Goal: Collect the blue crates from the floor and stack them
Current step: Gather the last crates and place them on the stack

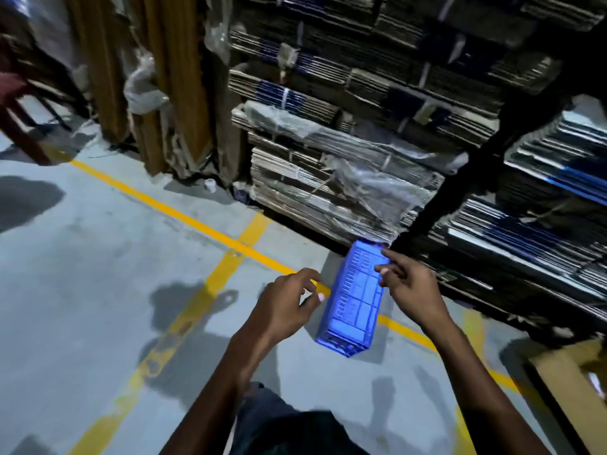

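Note:
One blue crate [354, 300] stands on its side on the grey floor, its ribbed bottom face turned up toward me, one end close to the stacked cardboard. My left hand [285, 303] hovers just left of the crate with fingers loosely curled, holding nothing. My right hand [410, 284] is at the crate's right edge, fingers spread and partly bent over that edge; whether they touch it is unclear. No other blue crate shows.
Tall stacks of bundled flat cardboard [345, 178] rise right behind the crate. Yellow floor lines [197, 221] cross the grey floor [98, 257]. A wooden pallet corner [571, 382] lies at lower right, dark red furniture [16, 123] at far left.

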{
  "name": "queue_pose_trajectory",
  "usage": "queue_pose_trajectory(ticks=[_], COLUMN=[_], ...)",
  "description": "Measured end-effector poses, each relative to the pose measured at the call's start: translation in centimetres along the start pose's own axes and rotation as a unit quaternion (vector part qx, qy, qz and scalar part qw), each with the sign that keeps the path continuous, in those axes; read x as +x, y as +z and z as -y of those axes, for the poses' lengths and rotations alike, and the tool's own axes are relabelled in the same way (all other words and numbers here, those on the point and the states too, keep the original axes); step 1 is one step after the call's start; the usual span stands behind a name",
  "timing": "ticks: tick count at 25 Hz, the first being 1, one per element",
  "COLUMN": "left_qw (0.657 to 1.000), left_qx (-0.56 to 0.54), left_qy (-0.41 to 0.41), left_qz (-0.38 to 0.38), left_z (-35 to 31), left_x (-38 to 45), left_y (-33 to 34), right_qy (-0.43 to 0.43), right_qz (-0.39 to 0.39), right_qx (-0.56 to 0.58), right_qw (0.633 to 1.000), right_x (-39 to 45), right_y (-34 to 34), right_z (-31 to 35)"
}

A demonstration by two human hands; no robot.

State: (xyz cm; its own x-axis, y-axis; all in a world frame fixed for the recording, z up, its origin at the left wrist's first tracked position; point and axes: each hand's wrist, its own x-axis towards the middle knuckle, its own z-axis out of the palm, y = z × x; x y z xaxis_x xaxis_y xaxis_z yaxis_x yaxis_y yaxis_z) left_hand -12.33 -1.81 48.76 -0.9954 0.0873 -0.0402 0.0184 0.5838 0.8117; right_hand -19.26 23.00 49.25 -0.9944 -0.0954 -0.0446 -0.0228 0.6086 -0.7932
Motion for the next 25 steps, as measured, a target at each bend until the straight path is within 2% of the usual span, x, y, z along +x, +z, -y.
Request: queue_pose_trajectory(ticks=[6,9,11,16,21,25], left_qw=[0.994,0.993,0.990,0.972,0.959,0.926], left_qx=[0.064,0.053,0.047,0.068,0.068,0.030], left_qy=[0.038,0.028,0.000,-0.100,-0.216,-0.345], left_qz=[0.079,0.101,0.129,0.202,0.171,0.150], left_z=[-1.9,-1.9,-1.1,1.9,7.4,12.5], left_x=[11.0,16.5,20.8,26.2,28.8,28.3], left_y=[6.4,9.2,11.6,19.0,27.2,35.0], right_qy=[0.061,0.107,0.129,0.195,0.261,0.393], right_qz=[-0.041,-0.053,-0.045,0.037,0.077,0.164], right_qx=[-0.024,-0.018,-0.024,-0.083,-0.089,-0.021], right_qw=[0.997,0.993,0.990,0.977,0.958,0.905], right_x=[6.6,9.2,11.0,13.8,18.1,19.5], right_y=[-4.9,-5.7,-6.0,-8.7,-7.4,-2.2], right_z=[-6.2,-8.8,-11.1,-18.1,-27.8,-37.7])
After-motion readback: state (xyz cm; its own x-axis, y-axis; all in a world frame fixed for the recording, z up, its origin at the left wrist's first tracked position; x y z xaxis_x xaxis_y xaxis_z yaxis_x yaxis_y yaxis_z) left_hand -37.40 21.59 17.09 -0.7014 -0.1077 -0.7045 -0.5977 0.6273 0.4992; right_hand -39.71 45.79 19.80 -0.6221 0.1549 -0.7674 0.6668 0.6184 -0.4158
